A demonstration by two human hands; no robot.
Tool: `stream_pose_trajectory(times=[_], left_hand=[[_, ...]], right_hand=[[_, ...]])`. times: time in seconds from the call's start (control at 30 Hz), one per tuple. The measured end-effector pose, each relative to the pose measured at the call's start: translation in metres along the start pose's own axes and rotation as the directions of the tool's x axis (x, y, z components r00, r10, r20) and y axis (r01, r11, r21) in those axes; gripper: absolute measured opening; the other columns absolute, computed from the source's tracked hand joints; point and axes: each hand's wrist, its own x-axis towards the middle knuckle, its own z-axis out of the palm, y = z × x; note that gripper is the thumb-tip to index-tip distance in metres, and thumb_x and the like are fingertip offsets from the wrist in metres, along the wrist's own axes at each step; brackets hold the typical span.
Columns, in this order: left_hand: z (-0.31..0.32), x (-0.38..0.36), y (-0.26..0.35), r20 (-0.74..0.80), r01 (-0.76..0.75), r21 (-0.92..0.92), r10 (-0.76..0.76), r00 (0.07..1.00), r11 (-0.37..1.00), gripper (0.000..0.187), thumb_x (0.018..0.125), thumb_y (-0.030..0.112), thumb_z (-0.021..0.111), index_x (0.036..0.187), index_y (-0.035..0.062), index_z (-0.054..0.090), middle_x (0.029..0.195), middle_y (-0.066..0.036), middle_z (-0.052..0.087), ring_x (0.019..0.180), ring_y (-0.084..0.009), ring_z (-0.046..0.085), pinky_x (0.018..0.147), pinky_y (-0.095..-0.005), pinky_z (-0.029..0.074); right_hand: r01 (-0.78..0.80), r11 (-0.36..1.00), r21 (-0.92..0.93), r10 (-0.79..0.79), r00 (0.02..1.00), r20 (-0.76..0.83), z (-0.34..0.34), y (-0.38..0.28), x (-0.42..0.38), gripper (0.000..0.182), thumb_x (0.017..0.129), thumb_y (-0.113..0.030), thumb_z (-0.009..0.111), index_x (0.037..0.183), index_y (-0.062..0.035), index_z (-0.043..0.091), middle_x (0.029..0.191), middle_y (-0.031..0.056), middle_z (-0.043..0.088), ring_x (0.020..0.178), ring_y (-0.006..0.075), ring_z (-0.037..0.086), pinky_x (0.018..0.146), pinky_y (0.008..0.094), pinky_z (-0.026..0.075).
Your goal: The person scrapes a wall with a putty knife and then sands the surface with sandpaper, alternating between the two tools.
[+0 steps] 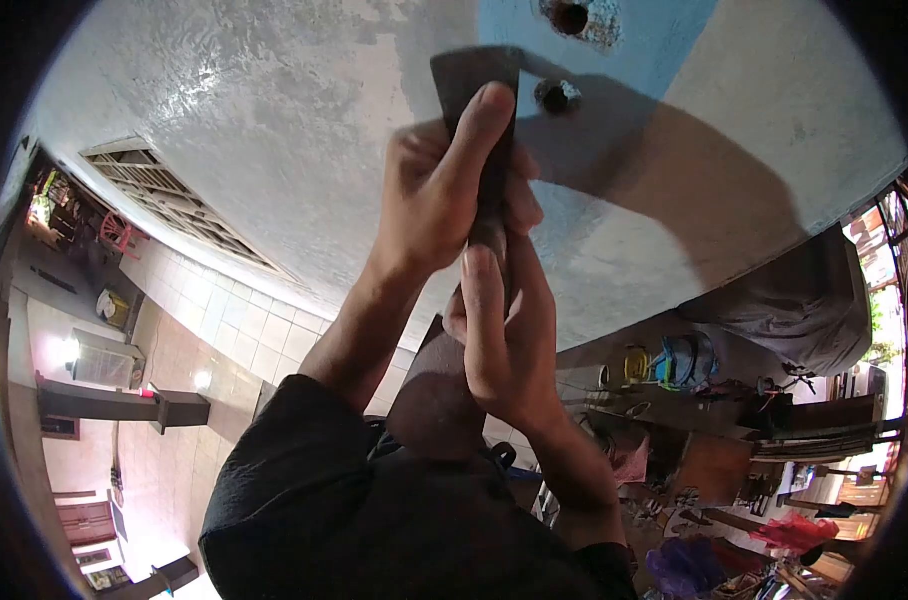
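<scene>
As the left hand (432,205) and right hand (514,345) clasp a dark flat tool (467,76) near the wall (304,130), guiding it calls for steadiness.

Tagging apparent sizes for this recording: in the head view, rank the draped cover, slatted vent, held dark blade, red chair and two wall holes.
1. Draped cover
2. Slatted vent
3. Held dark blade, partly hidden
4. Red chair
5. Upper hole and lower hole: too alike to rank
</scene>
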Motion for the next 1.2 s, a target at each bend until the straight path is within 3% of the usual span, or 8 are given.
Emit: stream_pose_trajectory(times=[0.1,0.3,0.63,0.77,0.9,1.0,1.13,1.2], left_hand=[[-0.01,-0.006,-0.019,0.05,-0.023,0.03,0.022,0.999,0.999,0.047,0.093,0.039,0.051,0.066,0.0015,0.061,0.05,-0.008,0.058,0.042,-0.0128,0.057,0.039,-0.0249,0.045],[-0.004,0.004,-0.002,0.037,0.005,-0.031,-0.004,0.999,0.999,0.048,0.094,0.038,0.05,0.066,0.0009,0.061,0.052,-0.008,0.059,0.044,-0.0128,0.058,0.041,-0.0251,0.045],[-0.004,0.003,-0.005,-0.011,-0.045,0.019,0.045,0.999,0.999,0.045,0.094,0.037,0.05,0.066,0.0032,0.061,0.048,-0.007,0.057,0.04,-0.0132,0.058,0.036,-0.0257,0.045],[-0.015,-0.007,-0.03,0.051,-0.029,0.025,0.028,0.998,0.999,0.048,0.093,0.039,0.051,0.066,0.0003,0.062,0.051,-0.008,0.059,0.046,-0.0129,0.058,0.044,-0.0249,0.045],[-0.003,0.005,-0.004,-0.005,-0.044,0.029,0.044,0.999,0.999,0.046,0.094,0.038,0.05,0.066,0.0031,0.06,0.049,-0.008,0.057,0.041,-0.014,0.057,0.038,-0.0251,0.045],[-0.007,-0.001,-0.017,-0.005,-0.037,-0.004,0.037,0.999,0.999,0.046,0.093,0.038,0.051,0.066,0.0032,0.06,0.049,-0.008,0.056,0.041,-0.0144,0.057,0.038,-0.0256,0.045],[-0.01,-0.007,-0.02,-0.003,0.021,0.059,-0.02,1.0,0.998,0.048,0.094,0.037,0.05,0.065,0.0008,0.061,0.052,-0.006,0.058,0.046,-0.0126,0.058,0.043,-0.0244,0.045],[-0.004,0.001,-0.007,-0.048,-0.001,0.032,0.003,0.999,0.999,0.046,0.093,0.037,0.052,0.065,0.0012,0.061,0.051,-0.007,0.058,0.044,-0.0126,0.058,0.042,-0.0241,0.044]], right_hand=[[-0.051,0.992,0.119,0.057,0.997,-0.047,0.005,0.009,-0.015,0.049,0.097,-0.021,0.038,0.132,0.0109,0.029,0.08,0.0028,0.045,0.055,0.0053,0.036,0.048,0.0206,0.032],[0.049,0.998,-0.028,-0.05,0.999,-0.022,0.0,0.003,0.0,0.049,0.096,-0.02,0.038,0.133,0.0112,0.028,0.079,0.0042,0.046,0.057,0.0057,0.039,0.049,0.02,0.033],[0.011,1.0,0.003,-0.011,1.0,-0.01,0.002,-0.003,-0.001,0.048,0.096,-0.018,0.036,0.134,0.0106,0.027,0.079,0.0045,0.048,0.057,0.005,0.039,0.049,0.0206,0.032],[-0.061,0.992,0.112,0.069,0.995,-0.074,0.006,0.015,-0.016,0.047,0.096,-0.019,0.038,0.133,0.0093,0.029,0.08,0.0035,0.047,0.058,0.0052,0.039,0.049,0.0204,0.032],[-0.047,0.998,0.03,0.046,0.998,0.041,-0.002,-0.005,0.002,0.047,0.096,-0.019,0.038,0.133,0.0097,0.029,0.083,0.0039,0.046,0.059,0.0051,0.039,0.049,0.0199,0.032],[0.018,0.999,0.038,-0.016,0.999,-0.042,0.005,0.004,-0.004,0.048,0.097,-0.02,0.038,0.133,0.0095,0.03,0.084,0.0043,0.046,0.059,0.0052,0.039,0.049,0.0198,0.033],[-0.061,0.994,0.087,0.07,0.993,-0.097,0.01,0.006,-0.012,0.047,0.097,-0.022,0.037,0.133,0.0085,0.031,0.082,0.0044,0.049,0.058,0.0055,0.039,0.05,0.0206,0.034],[-0.04,0.999,0.026,0.04,0.999,0.001,0.0,-0.002,0.002,0.047,0.097,-0.021,0.037,0.133,0.0086,0.031,0.081,0.0036,0.049,0.059,0.0056,0.04,0.051,0.0206,0.034]])
